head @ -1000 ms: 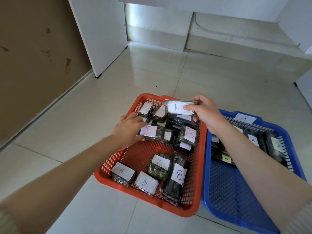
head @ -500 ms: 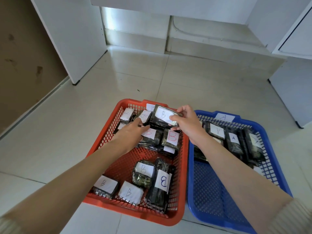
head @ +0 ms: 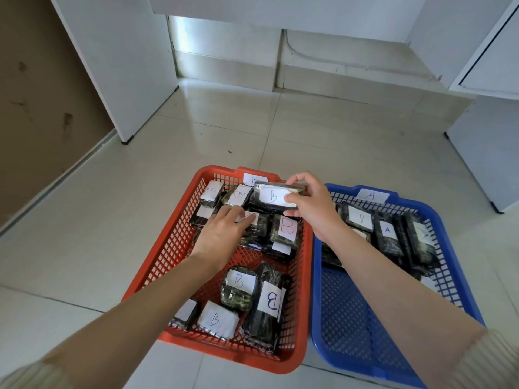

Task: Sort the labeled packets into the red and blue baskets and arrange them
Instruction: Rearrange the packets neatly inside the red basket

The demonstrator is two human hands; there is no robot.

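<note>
At the red mesh basket [head: 171, 248]'s 12 o'clock end, the right hand [head: 311, 209] pinches a dark wrapped packet labelled B [head: 271, 196]; the left hand [head: 222, 234] rests flat, unclenched, on neighbouring packets [head: 262, 221].

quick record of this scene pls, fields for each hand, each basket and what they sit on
right: the right hand pinches a B packet above the far end of the red basket
left: the left hand lies flat, fingers resting on packets in that basket's far half
red: B tag on the far rim; visible labels read B
blue: the blue basket has an A tag; A packets at its far end
under: tiled floor
</note>
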